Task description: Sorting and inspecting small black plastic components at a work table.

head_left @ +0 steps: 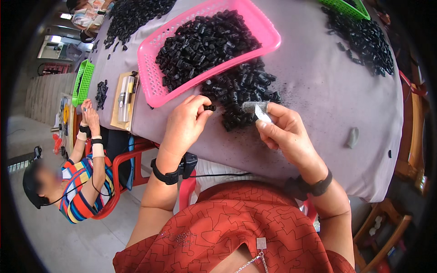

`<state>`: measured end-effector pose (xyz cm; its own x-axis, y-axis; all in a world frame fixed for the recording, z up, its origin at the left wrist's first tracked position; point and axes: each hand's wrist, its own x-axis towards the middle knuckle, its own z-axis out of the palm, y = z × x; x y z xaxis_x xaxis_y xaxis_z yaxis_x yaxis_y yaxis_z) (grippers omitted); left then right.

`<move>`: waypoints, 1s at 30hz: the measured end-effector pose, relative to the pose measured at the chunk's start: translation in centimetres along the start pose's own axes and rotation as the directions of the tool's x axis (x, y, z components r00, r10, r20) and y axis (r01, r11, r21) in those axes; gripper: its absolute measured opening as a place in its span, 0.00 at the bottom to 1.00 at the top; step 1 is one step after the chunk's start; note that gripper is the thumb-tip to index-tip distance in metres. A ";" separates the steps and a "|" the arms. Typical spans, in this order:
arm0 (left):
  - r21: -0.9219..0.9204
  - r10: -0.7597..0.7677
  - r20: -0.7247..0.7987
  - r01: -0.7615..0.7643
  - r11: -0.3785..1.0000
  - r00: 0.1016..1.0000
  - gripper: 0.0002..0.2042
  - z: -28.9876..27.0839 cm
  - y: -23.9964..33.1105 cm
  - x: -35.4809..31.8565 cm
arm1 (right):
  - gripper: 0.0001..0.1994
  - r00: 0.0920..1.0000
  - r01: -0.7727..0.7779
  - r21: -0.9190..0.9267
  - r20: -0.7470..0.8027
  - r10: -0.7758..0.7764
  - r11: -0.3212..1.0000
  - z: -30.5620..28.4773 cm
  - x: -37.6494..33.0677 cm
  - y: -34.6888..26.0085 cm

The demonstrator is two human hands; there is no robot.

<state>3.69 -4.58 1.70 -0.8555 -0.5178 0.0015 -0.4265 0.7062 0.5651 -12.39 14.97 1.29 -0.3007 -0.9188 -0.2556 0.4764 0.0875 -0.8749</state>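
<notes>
Two bare hands over the near edge of the table (318, 91), seen from the head view alone. Left hand (184, 125) with thumb and forefinger pinched tight on a small black piece (210, 108), held just above the cloth at the near fringe of the loose pile (243, 95). Right hand (284, 132) closed round a short blade (257, 109), grip wrapped in grey fabric, pale metal tip slanting down and to the right, away from the piece. Piece and blade near each other, not touching.

Judged from this: one piece singled out from the heap and held close beside the tool, cutting edge not yet on it. Bringing the two together calls for a firm pinch and a small, steady stroke, given so little to hold.

Materials next. Pieces short, tubular, matt black, most likely moulded plastic or rubber, all alike, heaped loosely. Pink basket (268, 34) of thin latticed plastic, rectangular, piled with more of the same, its near rim touching the pile. Cloth dull grey, smooth, dusted with black crumbs around the heap. Further black heap (364, 41) at far right beside a green basket (346, 7). Small grey scrap (353, 136) lying alone on the cloth, well apart from the right hand. Black strap (166, 175) on the left wrist.

At far left, a co-worker's hands (86, 111) close together beside a second green basket (83, 82) and a wooden block (125, 100) carrying a metal fitting.
</notes>
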 end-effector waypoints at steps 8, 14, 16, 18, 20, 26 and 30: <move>-0.553 -0.112 0.027 0.109 0.826 0.993 0.08 0.5 0.0 -1.1 | 0.06 1.000 -0.001 -0.009 0.002 0.001 1.000 0.0 0.0 0.1; -0.917 -0.095 0.332 0.345 0.199 0.938 0.10 1.2 1.3 -1.6 | 0.12 0.998 -0.008 -0.060 0.064 0.012 0.998 0.4 -0.2 -0.4; -0.922 -0.082 0.366 0.374 0.101 0.927 0.11 1.7 1.1 -1.6 | 0.20 0.996 0.012 -0.059 0.088 -0.007 0.998 0.6 -0.2 -0.7; -0.899 -0.009 0.433 0.430 -0.086 0.902 0.10 2.1 1.3 -1.4 | 0.22 0.994 0.037 -0.087 0.104 -0.028 0.996 0.4 -0.3 -0.3; -0.880 -0.001 0.463 0.460 -0.123 0.886 0.09 2.4 1.6 -1.4 | 0.25 0.991 0.060 -0.113 0.122 -0.046 0.992 0.3 -0.4 -0.2; -0.830 0.045 0.521 0.518 -0.204 0.852 0.11 3.3 1.3 -1.7 | 0.28 0.969 0.030 -0.116 0.247 0.000 0.993 0.7 -0.7 -0.5; -0.814 0.054 0.538 0.535 -0.224 0.841 0.11 3.3 1.6 -1.5 | 0.28 0.967 0.089 -0.092 0.246 -0.064 0.992 0.7 -0.5 0.0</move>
<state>3.29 -1.09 -0.15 -0.9007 -0.1376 -0.4121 -0.1235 -0.8283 0.5465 -11.63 15.18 1.78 -0.1185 -0.9889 -0.0899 0.3696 0.0401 -0.9283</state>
